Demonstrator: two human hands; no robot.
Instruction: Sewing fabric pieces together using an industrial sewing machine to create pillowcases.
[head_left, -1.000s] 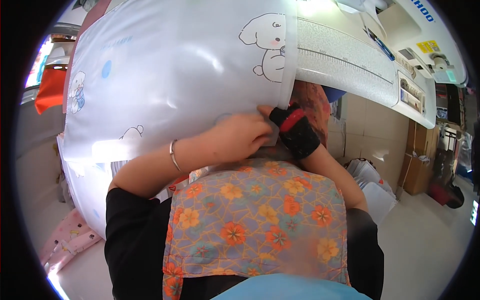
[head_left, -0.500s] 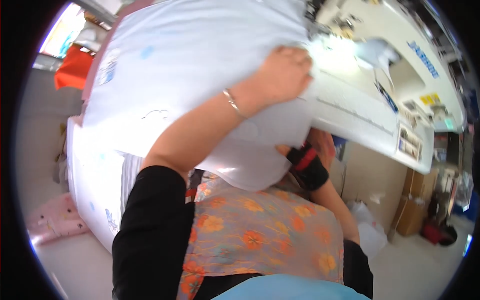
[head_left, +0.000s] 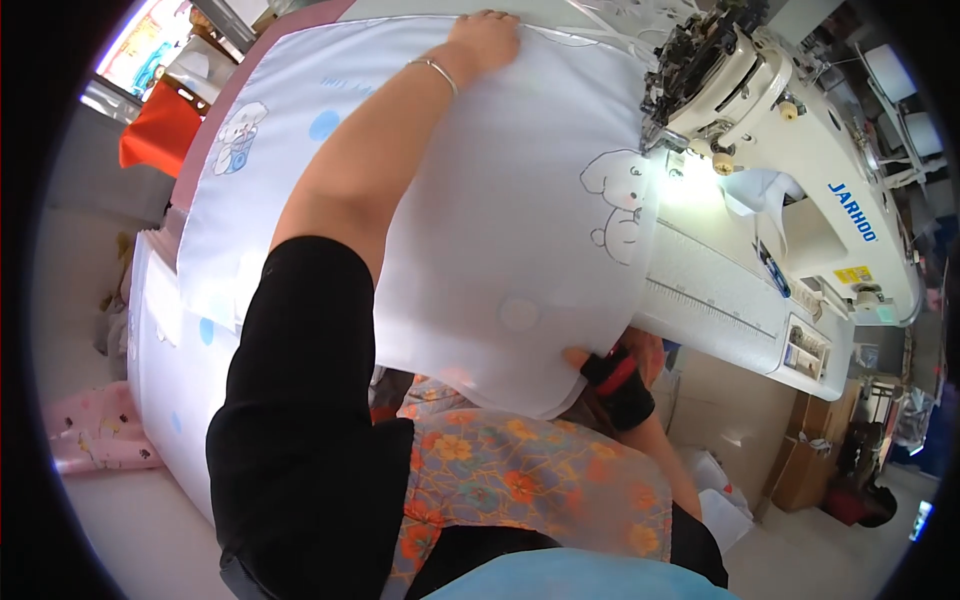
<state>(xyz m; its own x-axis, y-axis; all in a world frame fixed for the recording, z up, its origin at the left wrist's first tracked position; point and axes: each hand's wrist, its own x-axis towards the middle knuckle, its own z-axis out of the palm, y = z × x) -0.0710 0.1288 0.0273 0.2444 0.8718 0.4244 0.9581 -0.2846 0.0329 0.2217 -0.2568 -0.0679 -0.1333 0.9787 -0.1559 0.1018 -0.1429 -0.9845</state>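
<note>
A white cloth (head_left: 480,230) printed with cartoon puppies and pale blue dots spreads over the sewing table and hangs down at my lap. Its right edge runs under the needle area of a white sewing machine (head_left: 750,110), where a lamp shines. My left hand (head_left: 485,40), with a bangle at the wrist, reaches to the cloth's far edge, its fingers curled there. At the near right edge my right hand (head_left: 625,372) wears a black wrap with a red stripe. Its thumb lies at the cloth's rim, the other fingers partly hidden below the machine bed.
A blue-handled tool (head_left: 772,270) lies on the machine bed (head_left: 715,300), near a scrap of white cloth (head_left: 760,190). More printed cloth (head_left: 170,390) hangs at the left, above pink fabric (head_left: 105,430). A cardboard box (head_left: 800,455) stands on the floor at right.
My left hand has moved from beside the needle area to the cloth's far edge. The cloth now lies flatter, its puppy print uncovered. My right hand remains at the near edge.
</note>
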